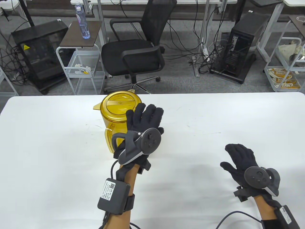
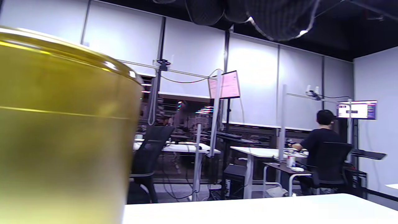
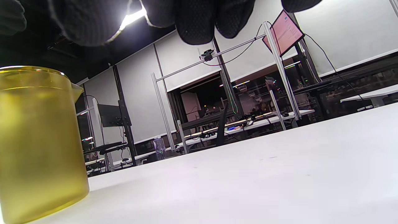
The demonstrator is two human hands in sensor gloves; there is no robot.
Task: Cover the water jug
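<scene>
A translucent yellow water jug [image 1: 116, 114] stands upright near the table's far edge, its yellow lid [image 1: 119, 103] sitting on top. The jug fills the left of the left wrist view [image 2: 62, 130] and stands at the left of the right wrist view [image 3: 37, 140]. My left hand [image 1: 146, 117] hovers just right of the jug's top with fingers spread and straight, holding nothing; its wrist partly hides the jug's handle. My right hand [image 1: 239, 155] rests low over the table at the right, fingers relaxed and empty.
The white table [image 1: 214, 124] stretches wide to the right of the jug. Beyond its far edge stand a black office chair [image 1: 135, 47], a side cart with a water bottle [image 1: 82, 21] and computer towers on the floor.
</scene>
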